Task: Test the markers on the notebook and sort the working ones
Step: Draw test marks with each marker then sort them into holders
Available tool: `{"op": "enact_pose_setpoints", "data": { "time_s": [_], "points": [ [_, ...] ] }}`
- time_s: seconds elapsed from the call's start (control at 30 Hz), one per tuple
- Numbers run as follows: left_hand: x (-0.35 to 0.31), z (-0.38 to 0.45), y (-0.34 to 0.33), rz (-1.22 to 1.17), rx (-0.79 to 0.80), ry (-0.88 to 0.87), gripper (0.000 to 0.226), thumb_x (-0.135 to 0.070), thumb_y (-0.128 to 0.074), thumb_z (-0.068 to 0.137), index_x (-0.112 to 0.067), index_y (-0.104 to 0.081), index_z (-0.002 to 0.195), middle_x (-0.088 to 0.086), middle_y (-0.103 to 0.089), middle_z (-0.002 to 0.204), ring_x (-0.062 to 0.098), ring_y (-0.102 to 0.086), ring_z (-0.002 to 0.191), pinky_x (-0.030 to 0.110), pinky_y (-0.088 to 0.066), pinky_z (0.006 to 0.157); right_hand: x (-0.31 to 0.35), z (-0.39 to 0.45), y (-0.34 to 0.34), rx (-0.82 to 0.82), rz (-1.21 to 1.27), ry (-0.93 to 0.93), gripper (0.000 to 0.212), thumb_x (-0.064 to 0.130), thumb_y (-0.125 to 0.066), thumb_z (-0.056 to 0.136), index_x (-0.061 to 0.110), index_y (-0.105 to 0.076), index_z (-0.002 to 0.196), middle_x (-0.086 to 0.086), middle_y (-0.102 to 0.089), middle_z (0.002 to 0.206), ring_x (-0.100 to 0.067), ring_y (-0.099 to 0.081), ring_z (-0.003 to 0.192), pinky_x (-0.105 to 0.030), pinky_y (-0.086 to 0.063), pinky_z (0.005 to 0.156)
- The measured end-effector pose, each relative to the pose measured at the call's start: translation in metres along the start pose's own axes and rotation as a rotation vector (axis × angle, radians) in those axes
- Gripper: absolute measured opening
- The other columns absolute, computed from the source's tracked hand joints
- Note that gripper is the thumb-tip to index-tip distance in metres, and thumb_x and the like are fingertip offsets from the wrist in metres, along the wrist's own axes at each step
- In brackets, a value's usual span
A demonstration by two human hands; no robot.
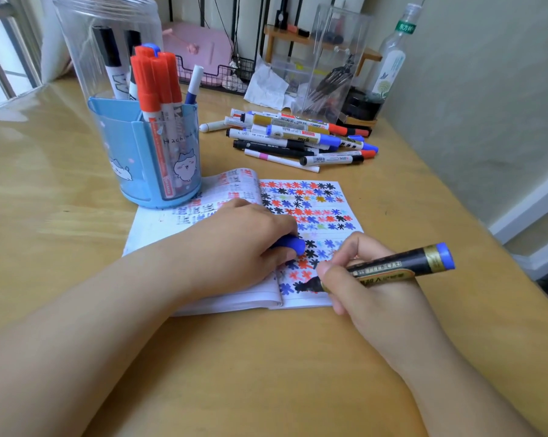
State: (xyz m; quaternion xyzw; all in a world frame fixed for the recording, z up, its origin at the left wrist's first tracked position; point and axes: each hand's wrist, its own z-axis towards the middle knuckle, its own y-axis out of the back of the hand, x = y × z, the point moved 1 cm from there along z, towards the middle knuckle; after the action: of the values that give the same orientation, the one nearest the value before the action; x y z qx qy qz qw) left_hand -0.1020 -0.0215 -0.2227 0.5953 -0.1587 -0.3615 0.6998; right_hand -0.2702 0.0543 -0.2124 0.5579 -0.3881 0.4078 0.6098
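An open notebook [326,197] lies on the wooden table, its right page covered with red, blue and black star marks. My right hand [361,279] grips a black marker with gold bands and a blue end [402,264]; its tip touches the lower part of the page on a dark mark. My left hand [244,238] rests on the notebook's fold and holds the blue cap [293,244]. A blue pen holder [159,156] behind the notebook at the left holds several red, black and blue markers. A pile of loose markers [301,137] lies behind the notebook.
A tall clear plastic jar [86,42] stands behind the pen holder. At the back right stand a clear container with forks [332,61], a glass bottle [392,55], crumpled paper and a wire basket. A wall runs along the table's right side.
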Motion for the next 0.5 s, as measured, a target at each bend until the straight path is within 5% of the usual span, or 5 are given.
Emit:
{"op": "enact_pose_setpoints", "data": {
  "time_s": [0.5],
  "points": [
    [0.0005, 0.0015, -0.0009, -0.011, -0.018, -0.004, 0.047, -0.052, -0.027, 0.08, -0.026, -0.056, 0.107, -0.004, -0.064, 0.094, 0.019, -0.056, 0.094, 0.03, -0.034, 0.089, -0.0027, 0.0008, -0.0059, 0.008, -0.111, 0.104, 0.033, 0.02, -0.069, 0.077, 0.012, -0.041, 0.063, 0.006, -0.034, 0.046, -0.007, -0.03, 0.044, -0.014, -0.025, 0.042]
  ]
}}
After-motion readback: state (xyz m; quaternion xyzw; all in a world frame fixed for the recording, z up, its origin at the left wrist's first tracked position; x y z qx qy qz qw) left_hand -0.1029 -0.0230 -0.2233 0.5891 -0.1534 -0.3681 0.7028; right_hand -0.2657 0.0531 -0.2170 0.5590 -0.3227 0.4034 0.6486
